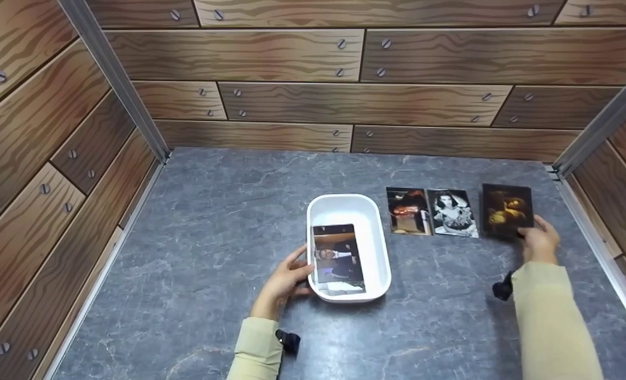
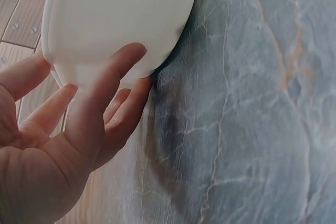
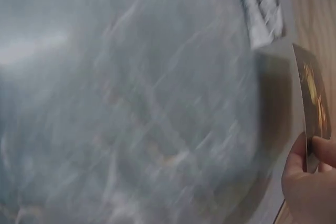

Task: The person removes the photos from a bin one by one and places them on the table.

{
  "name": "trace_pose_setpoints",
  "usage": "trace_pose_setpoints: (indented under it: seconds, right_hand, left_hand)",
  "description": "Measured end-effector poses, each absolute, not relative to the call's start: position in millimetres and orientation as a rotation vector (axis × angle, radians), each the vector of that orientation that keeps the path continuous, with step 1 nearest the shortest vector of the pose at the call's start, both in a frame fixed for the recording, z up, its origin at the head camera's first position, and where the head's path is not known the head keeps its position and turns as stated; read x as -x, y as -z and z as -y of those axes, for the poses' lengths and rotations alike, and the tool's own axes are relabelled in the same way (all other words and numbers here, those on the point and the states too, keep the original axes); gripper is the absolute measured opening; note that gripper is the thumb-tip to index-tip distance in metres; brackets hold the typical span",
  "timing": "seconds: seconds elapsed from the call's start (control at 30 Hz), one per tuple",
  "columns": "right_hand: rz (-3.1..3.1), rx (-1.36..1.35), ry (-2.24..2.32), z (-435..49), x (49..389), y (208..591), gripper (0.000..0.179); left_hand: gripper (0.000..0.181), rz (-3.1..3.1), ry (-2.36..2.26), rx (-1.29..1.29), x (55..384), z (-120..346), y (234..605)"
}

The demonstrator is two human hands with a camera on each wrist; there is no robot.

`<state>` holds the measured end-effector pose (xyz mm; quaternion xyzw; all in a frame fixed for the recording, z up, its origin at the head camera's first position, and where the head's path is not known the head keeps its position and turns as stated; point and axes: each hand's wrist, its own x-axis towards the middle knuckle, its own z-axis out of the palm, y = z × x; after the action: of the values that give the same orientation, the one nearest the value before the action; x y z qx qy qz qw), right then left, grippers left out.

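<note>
A white plastic tub (image 1: 347, 208) stands mid-table, with a glossy photo card (image 1: 339, 258) of a person in dark clothes lying inside along its left side. My left hand (image 1: 286, 277) touches the tub's left rim and outer wall, its fingers spread; in the left wrist view the fingertips rest against the white wall. At the right, my right hand (image 1: 542, 243) pinches a dark photo card (image 1: 508, 208) with golden figures by its lower right corner. The right wrist view shows that card tilted, its shadow on the table beside it. Thumb in front, fingers behind.
Left of the dark card, a black-and-white portrait card (image 1: 452, 214) and a card with a reddish-orange picture (image 1: 408, 211) lie side by side on the grey marbled table (image 1: 212, 237). Wood-patterned walls (image 1: 291, 100) enclose the back and both sides.
</note>
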<state>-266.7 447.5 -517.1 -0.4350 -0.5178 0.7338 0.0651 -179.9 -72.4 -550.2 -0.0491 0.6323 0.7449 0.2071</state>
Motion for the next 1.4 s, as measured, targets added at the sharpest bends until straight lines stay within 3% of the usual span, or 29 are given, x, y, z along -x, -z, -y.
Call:
trace_pose_setpoints:
  seconds: [0.47, 0.87, 1.13, 1.4]
  right_hand:
    - [2.182, 1.254, -1.773, -452, 255, 549, 0.067]
    - [2.502, 1.130, -1.315, -447, 246, 551, 0.054]
    - [2.152, 1.234, -1.631, -443, 252, 544, 0.064]
    - [1.828, 1.164, -1.983, -409, 278, 508, 0.074]
  left_hand:
    - [0.064, -1.796, -2.041, 0.164, 175, 74, 548]
    - [0.063, -1.760, -2.058, 0.121, 179, 71, 549]
    - [0.063, -1.765, -2.058, 0.129, 178, 71, 550]
    - [0.063, -1.787, -2.043, 0.170, 179, 72, 546]
